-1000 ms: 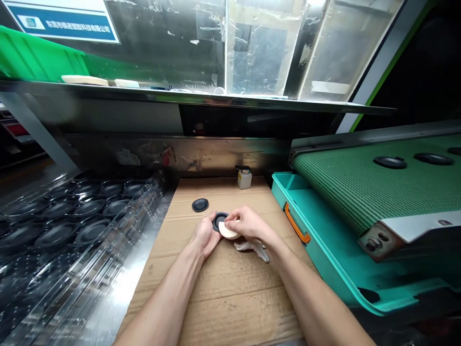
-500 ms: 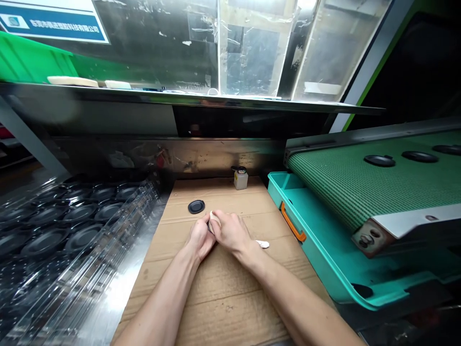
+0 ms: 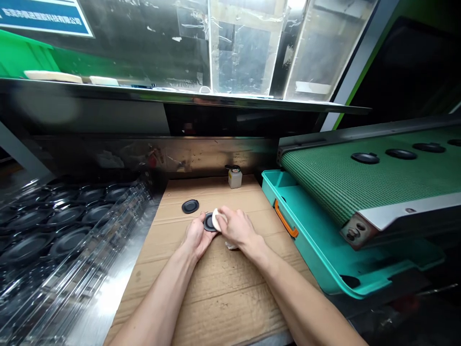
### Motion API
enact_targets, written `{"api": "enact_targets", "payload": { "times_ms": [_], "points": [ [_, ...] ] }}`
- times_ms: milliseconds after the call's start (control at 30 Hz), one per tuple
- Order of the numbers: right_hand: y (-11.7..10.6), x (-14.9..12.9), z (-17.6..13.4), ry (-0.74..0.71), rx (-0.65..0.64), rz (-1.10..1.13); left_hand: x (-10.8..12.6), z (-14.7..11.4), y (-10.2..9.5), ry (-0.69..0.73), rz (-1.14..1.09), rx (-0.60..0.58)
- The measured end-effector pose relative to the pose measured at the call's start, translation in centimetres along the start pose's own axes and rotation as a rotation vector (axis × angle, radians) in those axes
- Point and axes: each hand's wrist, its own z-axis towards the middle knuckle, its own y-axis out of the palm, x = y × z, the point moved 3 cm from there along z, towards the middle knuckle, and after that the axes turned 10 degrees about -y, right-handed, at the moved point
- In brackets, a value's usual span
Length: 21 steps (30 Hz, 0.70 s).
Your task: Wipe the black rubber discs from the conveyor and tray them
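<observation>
My left hand point(image 3: 197, 236) is closed on the edge of a round black plastic lid point(image 3: 209, 223), held just over the cardboard sheet point(image 3: 219, 293). A white round pad point(image 3: 216, 219) is gripped in my right hand point(image 3: 237, 228), its edge against the lid's face. Another black lid point(image 3: 190, 206) lies on the cardboard, beyond my left hand. Partly hidden under my right hand is a small white piece point(image 3: 231, 245), too covered to name. At the back of the cardboard stands a small whitish bottle point(image 3: 235, 178) with a dark and metal top.
On the left, clear trays point(image 3: 72, 283) hold several black lids. A teal bin point(image 3: 306, 250) with an orange handle point(image 3: 285, 219) stands at the right, below a green conveyor belt point(image 3: 331, 178) carrying several black lids. A metal shelf point(image 3: 187, 97) spans the back.
My right hand has shifted the white pad to the right on the lid, so the lid's dark face now shows. The camera view has turned slightly right; lids on the belt have shifted left in view.
</observation>
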Motion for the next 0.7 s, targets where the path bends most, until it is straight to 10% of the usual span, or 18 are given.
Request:
{"api": "enact_targets", "payload": {
  "times_ms": [700],
  "points": [
    [-0.2, -0.4, 0.3, -0.027, -0.017, -0.076, 0.0, -0.3, 0.5, 0.037, 0.120, -0.068]
  ]
}}
